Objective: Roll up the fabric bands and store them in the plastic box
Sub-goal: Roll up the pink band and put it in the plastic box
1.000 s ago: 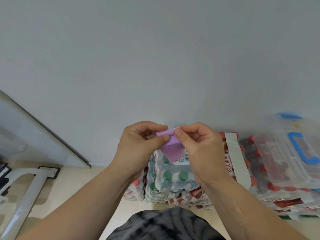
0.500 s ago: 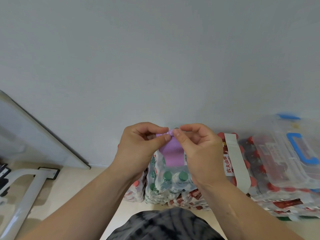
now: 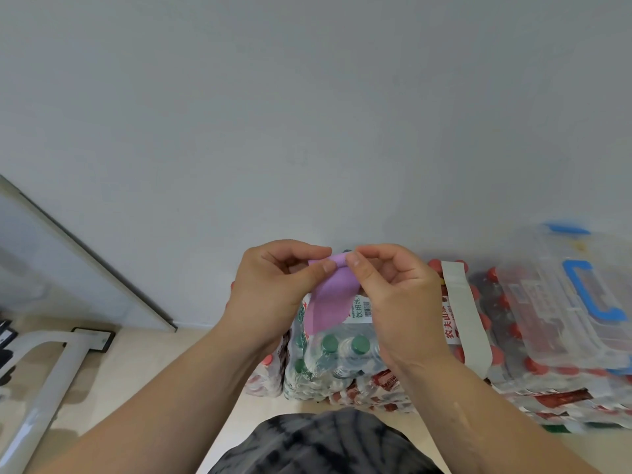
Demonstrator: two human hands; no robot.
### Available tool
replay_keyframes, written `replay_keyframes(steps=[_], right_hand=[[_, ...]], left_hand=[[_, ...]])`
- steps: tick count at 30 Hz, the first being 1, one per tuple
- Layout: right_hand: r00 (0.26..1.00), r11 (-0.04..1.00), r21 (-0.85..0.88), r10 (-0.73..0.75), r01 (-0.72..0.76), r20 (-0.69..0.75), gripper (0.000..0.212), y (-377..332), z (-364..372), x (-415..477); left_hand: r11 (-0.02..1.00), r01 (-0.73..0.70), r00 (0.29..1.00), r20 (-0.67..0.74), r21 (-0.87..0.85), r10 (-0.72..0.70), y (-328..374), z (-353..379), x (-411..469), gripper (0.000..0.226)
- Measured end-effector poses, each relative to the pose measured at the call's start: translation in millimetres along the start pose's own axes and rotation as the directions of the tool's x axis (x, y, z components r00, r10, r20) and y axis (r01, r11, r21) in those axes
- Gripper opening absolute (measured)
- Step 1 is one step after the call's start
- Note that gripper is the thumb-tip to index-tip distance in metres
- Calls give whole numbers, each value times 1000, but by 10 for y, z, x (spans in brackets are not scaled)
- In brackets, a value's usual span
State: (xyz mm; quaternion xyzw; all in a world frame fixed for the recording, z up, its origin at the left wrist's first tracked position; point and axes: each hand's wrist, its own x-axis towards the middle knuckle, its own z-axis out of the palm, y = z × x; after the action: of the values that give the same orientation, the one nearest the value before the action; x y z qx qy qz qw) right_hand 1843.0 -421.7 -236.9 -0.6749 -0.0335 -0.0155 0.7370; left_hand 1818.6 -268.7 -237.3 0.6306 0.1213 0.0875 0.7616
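A purple fabric band (image 3: 330, 299) is pinched at its top edge between my left hand (image 3: 277, 289) and my right hand (image 3: 393, 295), held in the air in front of the wall. The top of the band is curled over my thumbs and the loose tail hangs down between my wrists. A clear plastic box (image 3: 561, 302) with a lid and a blue handle rests on the bottle packs at the right, apart from both hands. A white band (image 3: 465, 313) lies draped over the packs just right of my right hand.
Shrink-wrapped packs of bottles (image 3: 342, 357) with green and red caps stand on the floor against the grey wall (image 3: 307, 114). A white metal frame (image 3: 44, 381) and a leaning white panel (image 3: 68, 265) are at the left. My patterned shorts show at the bottom.
The hanging tail of the purple band looks longer and wider than a second ago, and my fingers have shifted slightly along its top edge. The hands stay in the same place.
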Motion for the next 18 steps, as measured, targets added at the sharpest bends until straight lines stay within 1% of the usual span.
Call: replay_keyframes(steps=[4,7,10,11,13,14,16,18], right_hand=[[1000,999,-33,-4,3,-14,15,19,-2,-2],[999,999,-48,-23,21,-44,18,33,-4,4],[1000,1000,-7,-7,7,-29,9,42,-15,14],[1000,999,34,16,-16,-10,5,40,-19,14],[995,993,77,88,-91,39,17,52,-31,25],[989,989,66,130,-135,72,21,68,-40,35],[968,980,-5,196,-197,159,20,85,-47,47],[944,971,-108,234,-214,233,12,92,-52,63]], left_hand=[[1000,16,1000,-1,1,-16,-14,-9,-8,14],[996,64,998,22,-63,-63,-15,-18,-21,11],[996,69,997,35,-59,-67,-26,-22,-33,9],[996,64,998,27,-60,-63,-28,-22,-32,9],[995,56,998,-4,-78,-56,-27,-24,-20,8],[995,51,998,-21,-89,-53,-25,-23,-11,7],[993,44,998,-47,-112,-50,-10,-17,8,7],[991,44,997,-59,-130,-52,-3,-18,26,7]])
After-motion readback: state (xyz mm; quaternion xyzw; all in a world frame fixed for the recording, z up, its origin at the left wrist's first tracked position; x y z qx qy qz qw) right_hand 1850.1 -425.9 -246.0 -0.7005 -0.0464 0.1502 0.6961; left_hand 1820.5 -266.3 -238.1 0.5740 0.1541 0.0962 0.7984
